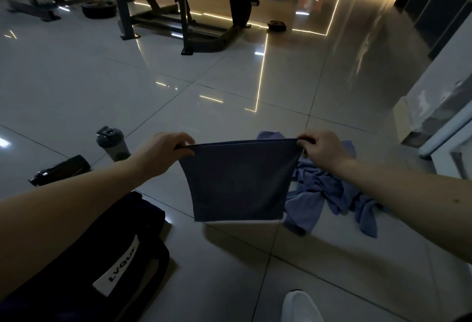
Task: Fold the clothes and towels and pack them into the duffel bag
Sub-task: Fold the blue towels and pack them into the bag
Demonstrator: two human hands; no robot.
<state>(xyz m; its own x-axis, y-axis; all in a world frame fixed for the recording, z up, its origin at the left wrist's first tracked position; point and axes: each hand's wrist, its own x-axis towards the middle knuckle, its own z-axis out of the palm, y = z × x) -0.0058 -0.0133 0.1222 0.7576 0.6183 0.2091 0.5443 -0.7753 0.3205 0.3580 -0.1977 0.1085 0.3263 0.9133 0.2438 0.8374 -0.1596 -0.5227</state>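
Observation:
A dark blue towel [238, 181] hangs doubled over in the air above the tiled floor. My left hand [163, 153] pinches its top left corner and my right hand [323, 150] pinches its top right corner, stretching the top edge taut. Behind and to the right of it a lighter blue garment [329, 194] lies crumpled on the floor. The black duffel bag [102, 258], with a white label, sits at the lower left, partly under my left forearm.
A grey shaker bottle [113, 144] stands at the left, with a black bottle [60, 169] lying beside it. Gym machines [178, 10] and weight plates [277, 25] fill the far floor. A white shoe [301, 306] shows at the bottom. A white cabinet [439, 127] stands at the right.

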